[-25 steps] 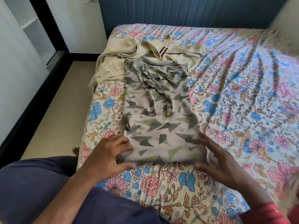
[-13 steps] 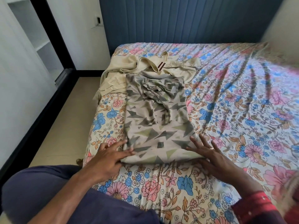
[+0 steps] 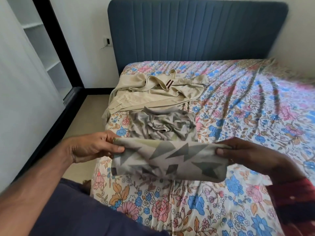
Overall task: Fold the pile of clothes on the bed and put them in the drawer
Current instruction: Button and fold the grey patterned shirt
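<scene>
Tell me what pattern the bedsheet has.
Floral: pink, blue and orange flowers on the bedsheet, in the head view.

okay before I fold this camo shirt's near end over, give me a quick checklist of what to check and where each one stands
1. Left hand grips the camo shirt edge: ok.
2. Right hand grips the other edge: ok.
3. Lifted fold level between hands: ok.
4. Far end of the shirt flat on the bed: not ok, bunched.
5. Beige garment out of the way: ok, apart behind.
6. Drawer ready: cannot tell, out of view.
</scene>
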`<state>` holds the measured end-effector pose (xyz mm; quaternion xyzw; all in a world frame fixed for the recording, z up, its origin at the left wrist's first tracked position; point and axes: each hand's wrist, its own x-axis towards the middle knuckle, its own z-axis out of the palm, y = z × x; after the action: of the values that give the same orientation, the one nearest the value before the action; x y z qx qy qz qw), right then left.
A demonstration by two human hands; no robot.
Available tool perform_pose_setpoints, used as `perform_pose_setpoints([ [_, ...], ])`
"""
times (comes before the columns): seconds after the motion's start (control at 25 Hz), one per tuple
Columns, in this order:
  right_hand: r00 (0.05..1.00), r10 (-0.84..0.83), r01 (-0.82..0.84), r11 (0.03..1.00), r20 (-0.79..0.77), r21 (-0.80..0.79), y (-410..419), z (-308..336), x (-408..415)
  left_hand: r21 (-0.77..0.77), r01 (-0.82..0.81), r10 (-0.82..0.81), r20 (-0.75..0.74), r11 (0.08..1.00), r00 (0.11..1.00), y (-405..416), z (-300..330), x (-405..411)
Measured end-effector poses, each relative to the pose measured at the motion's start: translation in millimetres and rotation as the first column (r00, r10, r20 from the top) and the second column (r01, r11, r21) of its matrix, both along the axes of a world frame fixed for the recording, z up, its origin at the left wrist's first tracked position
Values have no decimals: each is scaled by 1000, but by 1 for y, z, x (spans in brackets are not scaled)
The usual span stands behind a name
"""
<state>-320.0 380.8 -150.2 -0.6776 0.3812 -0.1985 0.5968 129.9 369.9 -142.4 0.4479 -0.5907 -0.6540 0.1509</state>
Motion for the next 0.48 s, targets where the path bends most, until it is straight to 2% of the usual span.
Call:
perform_pose_setpoints([
  [0.12, 957, -285, 288, 955, 42, -69, -29, -8, 18, -52, -221, 218, -60, 974, 974, -25, -9, -16],
  [0.24, 827, -561, 558, 809, 40, -183, -68, -27, 45, -87, -485, 474, -119, 870, 872, -61, -28, -41],
  [0.36, 705, -709, 635, 626, 8, -452, -115, -36, 62, -208, -606, 582, -169, 767, 795, -107, -46, -54],
  [0.48, 625, -780, 607, 501, -18, -617, -174, -29, 75, -364, -659, 657, -149, 658, 739, -171, -61, -53],
])
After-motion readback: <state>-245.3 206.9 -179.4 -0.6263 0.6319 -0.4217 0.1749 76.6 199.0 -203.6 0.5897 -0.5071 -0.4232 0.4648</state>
